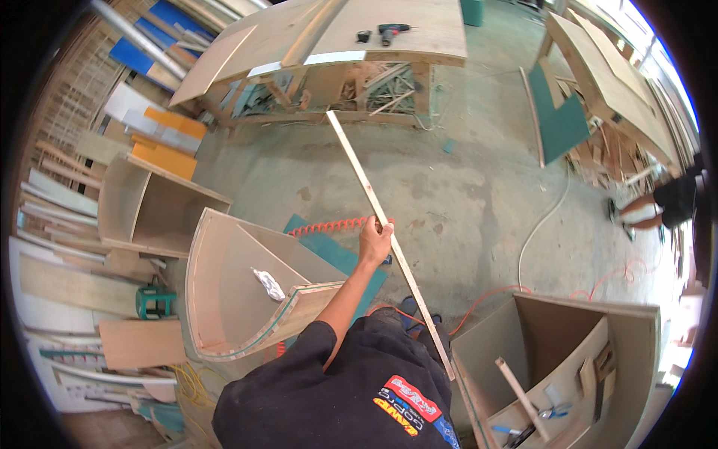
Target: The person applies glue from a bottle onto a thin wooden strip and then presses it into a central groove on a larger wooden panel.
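Note:
My left hand [376, 239] is closed round the middle of a long, thin wooden strip [406, 271]. The strip slants across the view, its far end over the floor and its near end beside my right side. Below my left forearm stands a curved, open wooden cabinet box [247, 243] with a crumpled white item [267, 284] on its inner board. To my right is a second open box [557, 322], where a short wooden stick [521, 396], a blue-handled tool [553, 411] and small dark items lie. My right hand does not show.
A workbench [411, 34] at the back carries a cordless drill [390, 33]. A coiled orange air hose [329, 227] runs near the left box; another orange hose [479, 310] crosses the floor. A green stool [155, 301] stands left. At far right is another person's leg [643, 213].

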Available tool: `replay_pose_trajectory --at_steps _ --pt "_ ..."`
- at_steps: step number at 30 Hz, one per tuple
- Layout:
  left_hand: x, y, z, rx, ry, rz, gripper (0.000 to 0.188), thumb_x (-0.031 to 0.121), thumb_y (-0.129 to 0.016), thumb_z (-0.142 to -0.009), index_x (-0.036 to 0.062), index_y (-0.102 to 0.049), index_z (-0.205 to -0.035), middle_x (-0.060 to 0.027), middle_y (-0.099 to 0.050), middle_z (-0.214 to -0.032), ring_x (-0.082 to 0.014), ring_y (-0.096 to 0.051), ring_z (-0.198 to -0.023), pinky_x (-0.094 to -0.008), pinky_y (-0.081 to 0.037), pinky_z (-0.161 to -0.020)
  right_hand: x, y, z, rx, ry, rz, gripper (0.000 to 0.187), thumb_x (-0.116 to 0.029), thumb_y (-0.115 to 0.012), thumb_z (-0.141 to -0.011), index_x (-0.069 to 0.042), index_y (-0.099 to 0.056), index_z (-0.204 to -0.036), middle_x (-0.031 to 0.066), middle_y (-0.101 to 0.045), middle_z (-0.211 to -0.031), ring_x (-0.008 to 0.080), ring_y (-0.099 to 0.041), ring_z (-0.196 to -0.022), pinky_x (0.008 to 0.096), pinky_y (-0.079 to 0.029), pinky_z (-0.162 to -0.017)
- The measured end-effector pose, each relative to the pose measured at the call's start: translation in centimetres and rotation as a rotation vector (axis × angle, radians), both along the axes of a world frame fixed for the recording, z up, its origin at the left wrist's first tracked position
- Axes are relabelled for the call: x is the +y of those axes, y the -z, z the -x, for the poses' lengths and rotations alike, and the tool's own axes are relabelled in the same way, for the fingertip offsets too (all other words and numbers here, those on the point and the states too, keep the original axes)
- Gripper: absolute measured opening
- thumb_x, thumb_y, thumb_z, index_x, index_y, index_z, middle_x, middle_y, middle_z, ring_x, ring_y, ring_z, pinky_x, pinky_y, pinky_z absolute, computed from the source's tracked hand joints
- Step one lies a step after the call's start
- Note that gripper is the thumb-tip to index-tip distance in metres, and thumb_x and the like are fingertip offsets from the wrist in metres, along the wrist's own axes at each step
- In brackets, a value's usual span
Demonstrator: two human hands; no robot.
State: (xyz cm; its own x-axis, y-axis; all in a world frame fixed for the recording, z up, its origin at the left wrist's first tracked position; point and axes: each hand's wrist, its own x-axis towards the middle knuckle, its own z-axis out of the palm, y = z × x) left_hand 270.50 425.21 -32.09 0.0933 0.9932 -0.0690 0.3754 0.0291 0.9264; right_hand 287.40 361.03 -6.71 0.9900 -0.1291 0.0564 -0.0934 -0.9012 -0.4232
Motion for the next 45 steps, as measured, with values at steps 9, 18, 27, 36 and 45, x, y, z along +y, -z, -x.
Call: replay_pose_trajectory --at_steps 9,18,27,36,45 --pt "7.9 -2.7 3.5 -0.011 -0.299 -0.022 0.022 0.016 -0.065 -0.090 -0.0036 -0.056 -0.096 -0.0150 -0.067 -0.079 -0.0253 -0.066 -0.072 -0.0393 -0.051 -0.066 17.6 -7.0 -10.1 0.029 -0.294 0.022 0.039 -0.028 -0.061 -0.098 0.003 -0.064 -0.122 0.0214 -0.068 -0.116 0.0321 -0.064 -0.105 0.0388 -0.049 -0.093" --pt "13.0 -1.3 -0.2 -0.070 -0.498 0.100 0.026 0.016 -0.066 -0.089 -0.0035 -0.055 -0.103 -0.0085 -0.059 -0.081 -0.0228 -0.057 -0.071 -0.0360 -0.047 -0.065 37.7 6.8 -19.5 0.758 -0.822 -0.218 0.050 -0.024 -0.072 -0.086 -0.003 -0.059 -0.130 0.0199 -0.068 -0.112 0.0293 -0.068 -0.099 0.0390 -0.053 -0.089" --pt "22.2 -7.1 -13.5 -0.145 -0.214 0.166 0.035 0.016 -0.063 -0.095 -0.0044 -0.052 -0.121 -0.0114 -0.064 -0.102 -0.0175 -0.064 -0.090 -0.0319 -0.058 -0.067 51.0 25.7 -26.4 0.626 -1.043 -0.018 0.065 -0.059 -0.062 -0.088 -0.006 -0.062 -0.127 0.0230 -0.063 -0.123 0.0402 -0.059 -0.117 0.0465 -0.047 -0.098" --pt "30.3 -6.2 -22.6 -0.158 0.075 0.110 0.049 0.015 -0.062 -0.097 -0.0056 -0.045 -0.137 -0.0153 -0.063 -0.111 -0.0201 -0.064 -0.091 -0.0315 -0.059 -0.066 56.3 32.9 -25.7 1.320 -0.898 -0.286 0.077 -0.076 -0.057 -0.083 -0.012 -0.069 -0.124 0.0160 -0.065 -0.127 0.0287 -0.058 -0.121 0.0390 -0.044 -0.103" --pt "44.5 -5.7 -34.2 -0.174 0.380 0.096 0.049 0.016 -0.063 -0.096 -0.0063 -0.047 -0.137 -0.0129 -0.066 -0.105 -0.0178 -0.064 -0.089 -0.0298 -0.053 -0.066 63.4 33.9 -25.6 1.132 -0.402 -0.560 0.072 -0.070 -0.061 -0.085 -0.009 -0.071 -0.121 0.0113 -0.069 -0.119 0.0232 -0.061 -0.114 0.0352 -0.044 -0.100"
